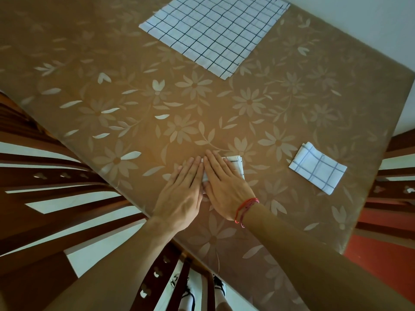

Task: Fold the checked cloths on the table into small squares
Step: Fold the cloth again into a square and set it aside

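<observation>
A small folded white checked cloth lies near the front middle of the table, mostly hidden under my hands. My right hand lies flat on it with straight fingers, a red string round the wrist. My left hand lies flat beside it, fingers straight, touching the cloth's left edge. A folded checked square lies to the right. A stack of large checked cloths lies spread flat at the far side.
The table wears a brown cover with pale flowers. Dark wooden chairs stand at the left, at the front and at the right edge. A red floor shows at lower right.
</observation>
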The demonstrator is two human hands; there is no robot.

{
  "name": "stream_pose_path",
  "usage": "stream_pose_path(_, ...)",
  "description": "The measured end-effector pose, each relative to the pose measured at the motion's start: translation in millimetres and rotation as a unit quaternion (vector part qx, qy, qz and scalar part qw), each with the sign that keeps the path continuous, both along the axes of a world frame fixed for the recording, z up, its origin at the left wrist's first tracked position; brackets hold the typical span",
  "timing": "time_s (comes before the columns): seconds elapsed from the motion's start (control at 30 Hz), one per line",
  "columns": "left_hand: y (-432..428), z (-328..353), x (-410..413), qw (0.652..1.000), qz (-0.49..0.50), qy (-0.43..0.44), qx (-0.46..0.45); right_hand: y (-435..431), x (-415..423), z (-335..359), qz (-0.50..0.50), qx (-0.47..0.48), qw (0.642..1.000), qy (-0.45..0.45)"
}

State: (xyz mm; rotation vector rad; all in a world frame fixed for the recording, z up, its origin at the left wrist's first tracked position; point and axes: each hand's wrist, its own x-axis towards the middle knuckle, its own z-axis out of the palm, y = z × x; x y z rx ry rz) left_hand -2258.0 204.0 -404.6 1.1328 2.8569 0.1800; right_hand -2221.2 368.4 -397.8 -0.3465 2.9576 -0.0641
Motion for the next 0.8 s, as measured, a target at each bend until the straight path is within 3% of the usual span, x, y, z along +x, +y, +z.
stream_pose_path(0.67, 2, 6, 0, 0.999, 0.009, -0.038, 0.003, 53, 21, 6, -0.096, -0.005, 0.995, -0.038)
stream_pose_path(0.8, 7, 15, -4, 0.997, 0.02, -0.064, 0.037, 55, 19, 10, -0.097, -0.003, 0.994, -0.052)
